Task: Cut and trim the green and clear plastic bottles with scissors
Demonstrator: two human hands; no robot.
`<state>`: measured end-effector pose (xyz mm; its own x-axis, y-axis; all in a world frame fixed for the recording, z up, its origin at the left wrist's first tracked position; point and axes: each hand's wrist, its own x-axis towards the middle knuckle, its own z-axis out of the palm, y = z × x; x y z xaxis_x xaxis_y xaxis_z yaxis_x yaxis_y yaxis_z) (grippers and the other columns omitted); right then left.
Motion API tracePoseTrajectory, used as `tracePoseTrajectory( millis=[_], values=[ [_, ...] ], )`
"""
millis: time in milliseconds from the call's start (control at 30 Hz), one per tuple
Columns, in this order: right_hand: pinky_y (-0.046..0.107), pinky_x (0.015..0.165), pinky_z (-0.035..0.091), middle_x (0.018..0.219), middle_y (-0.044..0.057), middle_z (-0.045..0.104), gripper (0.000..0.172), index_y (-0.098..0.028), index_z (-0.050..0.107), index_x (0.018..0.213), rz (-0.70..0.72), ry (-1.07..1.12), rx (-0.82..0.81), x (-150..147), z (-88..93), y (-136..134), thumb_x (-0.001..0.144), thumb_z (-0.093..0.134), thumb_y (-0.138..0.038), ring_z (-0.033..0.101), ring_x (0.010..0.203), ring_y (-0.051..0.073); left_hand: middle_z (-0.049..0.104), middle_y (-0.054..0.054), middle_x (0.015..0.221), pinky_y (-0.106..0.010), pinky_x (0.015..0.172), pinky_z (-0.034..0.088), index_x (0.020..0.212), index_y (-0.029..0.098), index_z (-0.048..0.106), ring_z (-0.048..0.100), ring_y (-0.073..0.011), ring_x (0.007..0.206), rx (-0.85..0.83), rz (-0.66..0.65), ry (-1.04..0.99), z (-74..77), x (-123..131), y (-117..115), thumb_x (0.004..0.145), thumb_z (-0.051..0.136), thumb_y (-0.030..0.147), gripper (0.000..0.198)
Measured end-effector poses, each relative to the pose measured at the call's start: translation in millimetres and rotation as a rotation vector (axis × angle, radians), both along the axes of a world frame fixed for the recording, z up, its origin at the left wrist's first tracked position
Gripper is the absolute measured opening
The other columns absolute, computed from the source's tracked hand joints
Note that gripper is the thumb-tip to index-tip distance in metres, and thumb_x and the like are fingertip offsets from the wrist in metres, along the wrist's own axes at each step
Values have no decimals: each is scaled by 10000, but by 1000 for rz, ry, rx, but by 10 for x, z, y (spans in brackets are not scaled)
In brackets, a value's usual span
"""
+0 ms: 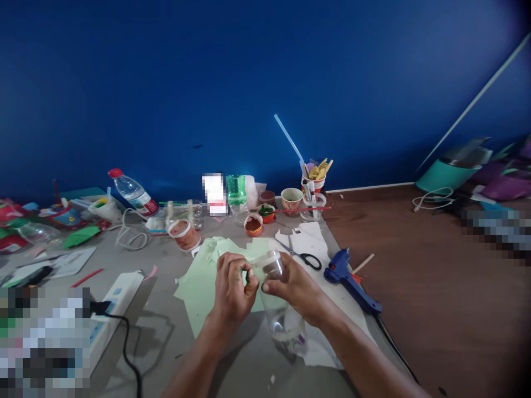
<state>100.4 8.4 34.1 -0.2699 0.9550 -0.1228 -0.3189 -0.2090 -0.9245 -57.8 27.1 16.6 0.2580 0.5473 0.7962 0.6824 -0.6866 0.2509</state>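
Observation:
A clear plastic bottle point(286, 326) stands tilted in front of me, over the grey table. Around its upper part my right hand point(292, 284) is wrapped. My left hand point(236, 282) is closed in a pinch beside the bottle's upper end; what its fingertips hold is too small to make out. Pale green paper point(197, 282) lies beneath and behind my hands. Black-handled scissors point(310, 261) rest on white paper point(309, 237), just beyond my right hand. A blue glue gun point(350, 282) lies to the right.
Paint cups point(253, 225), a cup of wooden cutlery point(314, 181) and a green bottle piece point(237, 190) stand along the back. At the left are a red-capped bottle point(135, 193), a power strip point(118, 298) and a black cable point(130, 354). A blue wall rises behind.

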Motion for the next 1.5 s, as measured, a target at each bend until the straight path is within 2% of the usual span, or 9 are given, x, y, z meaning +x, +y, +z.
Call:
tracePoseTrajectory(
  millis=[200, 333, 400, 633, 833, 967, 1200, 1367, 1500],
  values=[
    [279, 717, 465, 844, -3, 639, 466, -188, 552, 1002, -35, 12, -21, 56, 57, 18, 605, 786, -258, 584, 767, 145, 497, -26, 819, -273, 637, 448, 858, 197, 468, 514, -154, 749, -33, 61, -125, 1, 2, -4, 832, 474, 70, 130],
    [297, 742, 474, 873, 9, 632, 473, -194, 541, 1034, -22, 9, 39, 77, 37, 39, 636, 782, -278, 598, 824, 166, 535, -57, 912, -348, 815, 488, 1026, 185, 538, 547, -182, 898, 61, 39, -82, 23, 17, -11, 850, 504, 64, 217],
    [302, 740, 472, 857, 6, 620, 451, -192, 535, 1027, -11, 3, 77, 67, -4, 40, 650, 773, -259, 595, 813, 164, 538, -59, 921, -397, 888, 472, 1084, 185, 564, 550, -183, 891, 100, 41, -29, 17, 20, -10, 845, 534, 69, 267],
    [300, 696, 466, 876, 3, 596, 422, -188, 522, 1038, -78, -216, 99, 27, -118, 38, 660, 708, -172, 561, 767, 147, 613, -31, 865, -461, 1011, 364, 992, 193, 613, 592, -161, 794, 122, 109, 122, -6, 12, -20, 823, 570, 75, 211],
    [321, 720, 470, 907, 12, 602, 587, -196, 511, 1133, -161, -373, 82, 3, -175, 35, 597, 750, -184, 564, 807, 169, 611, -42, 834, -428, 956, 363, 908, 182, 564, 588, -183, 802, 26, 129, 228, 45, 41, -20, 843, 505, 105, 116],
    [317, 712, 471, 893, 13, 614, 561, -203, 531, 1107, -148, -306, 47, 1, -168, 27, 594, 759, -196, 572, 798, 170, 579, -44, 815, -412, 870, 386, 874, 189, 508, 558, -194, 790, 39, 125, 206, 25, 29, 11, 816, 496, 101, 105],
    [286, 734, 440, 835, -3, 615, 443, -183, 552, 942, 28, 49, -15, 0, -47, 8, 589, 805, -270, 571, 810, 161, 516, -41, 823, -381, 781, 430, 903, 200, 455, 503, -197, 815, 61, 68, 16, -29, 6, 0, 821, 474, 94, 135],
    [251, 694, 410, 812, -17, 591, 402, -173, 558, 922, 34, 56, -17, 0, -87, 8, 615, 805, -257, 534, 768, 132, 496, -37, 820, -366, 759, 448, 889, 199, 461, 492, -195, 820, 43, 54, -42, -44, 20, -15, 824, 478, 93, 126],
    [266, 710, 424, 826, -9, 593, 444, -180, 541, 931, 27, 69, 13, 3, -63, 29, 596, 817, -270, 543, 789, 146, 518, -43, 863, -348, 777, 470, 909, 197, 501, 512, -187, 861, -7, 54, -119, -47, 44, -28, 850, 486, 88, 125]
  ],
)
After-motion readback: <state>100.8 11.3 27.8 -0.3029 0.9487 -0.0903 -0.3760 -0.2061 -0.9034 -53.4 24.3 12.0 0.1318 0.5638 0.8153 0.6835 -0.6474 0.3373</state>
